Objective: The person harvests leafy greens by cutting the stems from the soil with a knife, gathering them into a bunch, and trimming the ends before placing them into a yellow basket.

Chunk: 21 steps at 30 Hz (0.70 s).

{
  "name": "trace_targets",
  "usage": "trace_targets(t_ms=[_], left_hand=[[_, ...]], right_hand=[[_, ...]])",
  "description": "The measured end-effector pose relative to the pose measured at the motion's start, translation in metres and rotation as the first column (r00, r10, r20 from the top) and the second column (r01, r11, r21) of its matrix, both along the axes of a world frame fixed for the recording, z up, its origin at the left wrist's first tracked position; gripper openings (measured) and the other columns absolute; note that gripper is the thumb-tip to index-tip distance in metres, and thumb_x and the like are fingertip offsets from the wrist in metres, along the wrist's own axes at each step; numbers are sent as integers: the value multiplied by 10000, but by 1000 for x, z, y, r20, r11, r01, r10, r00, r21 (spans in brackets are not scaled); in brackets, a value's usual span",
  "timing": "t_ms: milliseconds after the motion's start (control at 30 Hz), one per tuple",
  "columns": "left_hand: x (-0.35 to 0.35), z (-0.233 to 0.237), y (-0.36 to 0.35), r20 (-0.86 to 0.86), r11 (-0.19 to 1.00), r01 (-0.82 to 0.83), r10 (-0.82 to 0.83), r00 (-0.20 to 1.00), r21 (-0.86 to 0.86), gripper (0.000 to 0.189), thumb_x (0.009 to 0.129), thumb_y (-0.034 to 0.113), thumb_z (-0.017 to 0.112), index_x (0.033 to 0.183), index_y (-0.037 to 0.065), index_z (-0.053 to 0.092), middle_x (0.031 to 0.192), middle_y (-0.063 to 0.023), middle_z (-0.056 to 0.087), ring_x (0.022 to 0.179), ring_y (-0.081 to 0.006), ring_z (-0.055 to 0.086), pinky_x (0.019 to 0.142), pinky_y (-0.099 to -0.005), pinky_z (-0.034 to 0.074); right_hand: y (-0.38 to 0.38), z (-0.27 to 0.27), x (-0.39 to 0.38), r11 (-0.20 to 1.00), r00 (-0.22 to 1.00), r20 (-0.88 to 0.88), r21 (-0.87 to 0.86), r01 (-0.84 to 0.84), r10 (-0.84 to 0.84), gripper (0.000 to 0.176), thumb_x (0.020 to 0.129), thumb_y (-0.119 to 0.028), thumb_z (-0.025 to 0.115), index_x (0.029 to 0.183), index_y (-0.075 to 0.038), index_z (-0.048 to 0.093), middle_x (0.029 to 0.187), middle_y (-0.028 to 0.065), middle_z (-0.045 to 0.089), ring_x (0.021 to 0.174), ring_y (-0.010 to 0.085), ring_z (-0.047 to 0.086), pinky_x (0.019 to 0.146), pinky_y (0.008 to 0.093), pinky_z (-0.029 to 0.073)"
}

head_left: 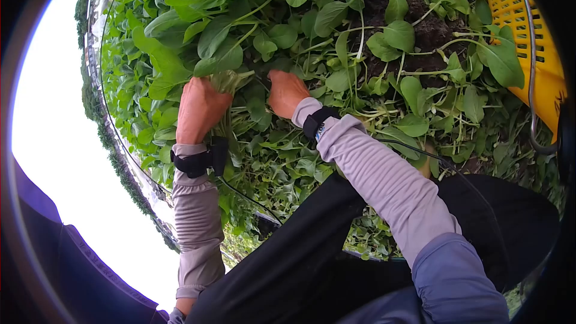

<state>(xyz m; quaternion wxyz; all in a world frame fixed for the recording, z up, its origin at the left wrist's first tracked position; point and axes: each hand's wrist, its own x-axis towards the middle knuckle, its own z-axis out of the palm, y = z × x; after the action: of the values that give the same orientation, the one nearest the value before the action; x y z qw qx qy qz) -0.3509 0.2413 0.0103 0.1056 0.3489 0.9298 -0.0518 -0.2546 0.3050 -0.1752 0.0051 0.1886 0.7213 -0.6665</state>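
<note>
A bunch of leafy greens (231, 81) with pale stem ends is gripped in my left hand (201, 109), its broad leaves rising above the fist. Close by on the right, my right hand (286, 92) reaches in among the growing leafy plants (324, 72). Its fingers are curled, and leaves cover the fingertips, so what they hold is hidden. Both wrists wear black straps over light sleeves.
A yellow plastic crate (531, 42) with a metal handle (533, 84) stands at the upper right. Bare dark soil (429, 30) shows between loose plants near it. Thin black cables (462, 174) run from the wrist straps. My dark-clad legs (300, 246) are below.
</note>
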Motion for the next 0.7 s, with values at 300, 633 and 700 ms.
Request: trace_targets(t_ms=[300,633,700], left_hand=[[59,86,13,584,908,-416,306,752,60,573,755,69,764,1292,-85,637,989,-122,762,872,-128,697,828,-299,562],[107,126,47,420,987,-33,-37,907,158,482,743,1,761,1222,-14,704,1005,-100,782,900,-132,730,849,-309,574],[102,121,49,660,927,-307,93,745,216,487,742,-10,768,1224,-27,705,1016,-98,781,909,-129,726,861,-308,576]], right_hand=[[14,68,85,17,908,17,-999,27,-419,245,952,-82,787,1183,-35,723,883,-7,662,670,42,544,571,213,430],[93,105,115,864,828,-515,-498,-80,-221,274,898,-208,871,930,15,714,772,73,654,689,78,595,592,300,478],[88,116,118,836,829,-488,-546,-48,-271,271,904,-194,872,919,1,683,790,45,665,700,74,612,592,289,492]])
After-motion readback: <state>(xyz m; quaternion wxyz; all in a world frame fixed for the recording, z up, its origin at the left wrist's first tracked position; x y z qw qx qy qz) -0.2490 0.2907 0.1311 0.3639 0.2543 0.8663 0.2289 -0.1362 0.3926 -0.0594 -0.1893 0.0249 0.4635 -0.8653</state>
